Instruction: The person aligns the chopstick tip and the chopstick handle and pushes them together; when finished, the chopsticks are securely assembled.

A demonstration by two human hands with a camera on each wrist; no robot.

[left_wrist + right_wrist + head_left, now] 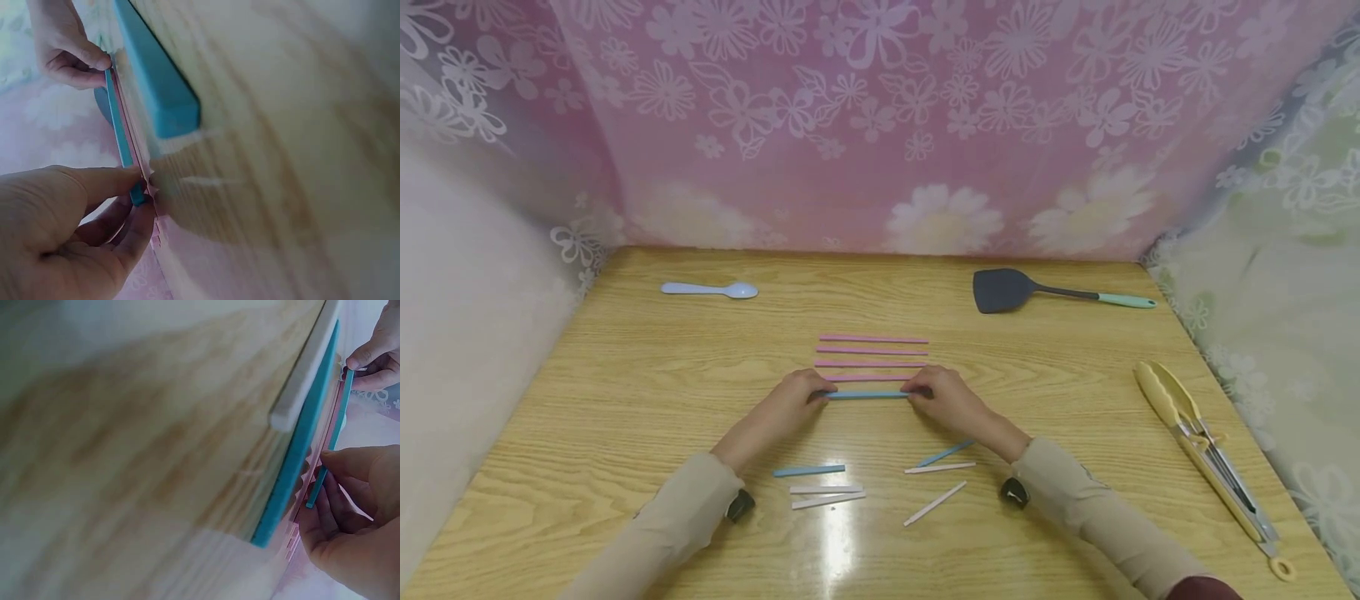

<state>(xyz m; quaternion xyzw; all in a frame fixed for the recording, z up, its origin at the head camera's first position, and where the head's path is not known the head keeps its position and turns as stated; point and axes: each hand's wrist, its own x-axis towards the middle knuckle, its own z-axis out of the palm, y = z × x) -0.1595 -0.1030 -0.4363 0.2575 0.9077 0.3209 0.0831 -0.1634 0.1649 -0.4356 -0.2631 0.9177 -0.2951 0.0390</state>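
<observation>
A long thin blue stick point(868, 395) lies crosswise in front of me, pinched at both ends. My left hand point(797, 393) holds its left end between thumb and fingers, as the left wrist view also shows. At the other end, my right hand point(949, 398) pinches it; in the right wrist view the tip of the blue stick point(317, 487) pokes out past the fingers. Just beyond lie several long pink sticks point(872, 352) in parallel rows, the nearest pink stick point(868, 378) close to the blue one.
Nearer me are shorter pieces: a blue piece point(808, 471) and two white pieces point(827, 490) at left, another blue piece point(946, 453) and white pieces point(935, 503) at right. A spoon point(709, 289), a spatula point(1003, 290) and yellow tongs point(1206, 458) lie farther out.
</observation>
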